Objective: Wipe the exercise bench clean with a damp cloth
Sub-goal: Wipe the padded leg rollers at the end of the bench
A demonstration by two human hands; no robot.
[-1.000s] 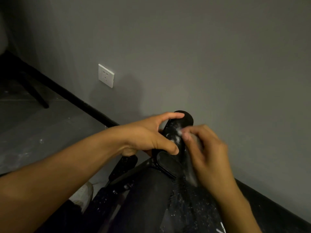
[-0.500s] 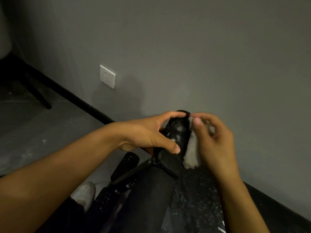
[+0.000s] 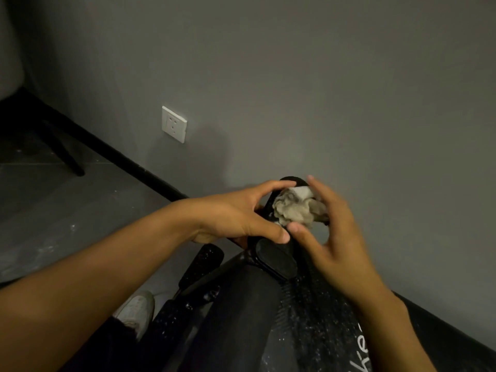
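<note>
The black exercise bench (image 3: 316,318) runs from the bottom of the view up to a black foam roller pad (image 3: 271,208) near the wall. My left hand (image 3: 236,213) grips that roller from the left, thumb and fingers around it. A crumpled grey-white cloth (image 3: 295,208) lies bunched on the roller's top. My right hand (image 3: 332,237) holds the cloth against the roller with thumb below and fingers spread over it. A second padded end (image 3: 273,260) sits just below the hands.
A grey wall with a white socket (image 3: 174,124) stands close behind the bench, with a black skirting (image 3: 120,159) along its foot. Another dusty roller (image 3: 201,264) sticks out lower left. My shoe (image 3: 137,307) rests on the grey floor. A dark furniture leg (image 3: 67,157) stands far left.
My right hand has brought the cloth up from the roller's right side to its top, where it is now bunched and in plain view. My left hand has kept its grip on the roller.
</note>
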